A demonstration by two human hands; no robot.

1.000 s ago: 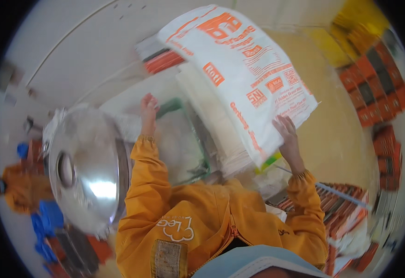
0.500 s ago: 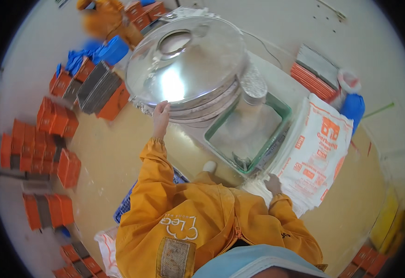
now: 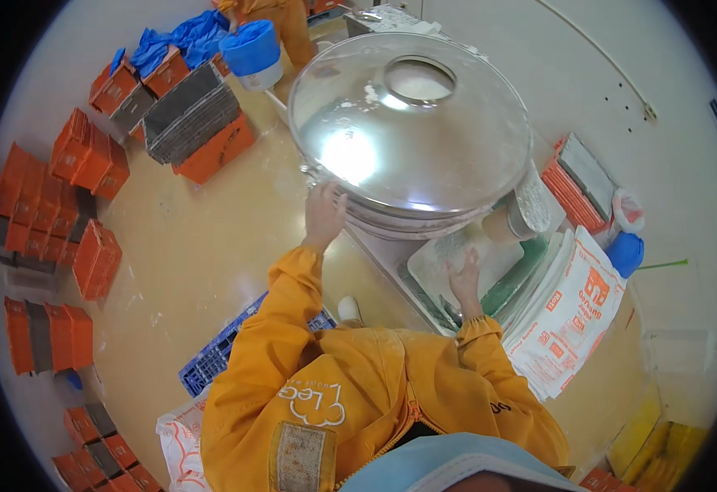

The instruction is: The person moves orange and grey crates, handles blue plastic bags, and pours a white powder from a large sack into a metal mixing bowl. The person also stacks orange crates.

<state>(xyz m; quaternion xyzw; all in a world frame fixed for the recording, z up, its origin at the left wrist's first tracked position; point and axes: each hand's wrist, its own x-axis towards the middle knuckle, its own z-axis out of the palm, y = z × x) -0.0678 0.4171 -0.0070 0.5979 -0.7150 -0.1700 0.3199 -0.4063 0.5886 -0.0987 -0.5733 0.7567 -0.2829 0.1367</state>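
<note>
A large round metal sifter [image 3: 424, 156] with a shiny domed lid and a round opening in it stands before me. At its near left rim is my left hand [image 3: 324, 213], fingers closed around the edge by a clamp. The sifter's spout [image 3: 529, 211], dusted white, points down over a green-rimmed crate [image 3: 531, 261] holding pale powder [image 3: 428, 266]. Over this powder hovers my right hand [image 3: 463, 275], open with fingers apart and nothing seen in it. A small dark metal tool [image 3: 450, 312], partly hidden by my right wrist, lies in the crate's near corner.
Flattened white sacks [image 3: 568, 328] with orange print are stacked right of the crate. A blue pallet [image 3: 227, 340] lies on the floor at left. Orange crates [image 3: 100, 258] line the left wall. Behind the sifter are a blue-lined bucket [image 3: 252, 57] and another person [image 3: 289, 33].
My right hand has moved from the sacks to over the powder crate. The left hand stays at the sifter's rim, now nearer the clamp. The whole view has turned.
</note>
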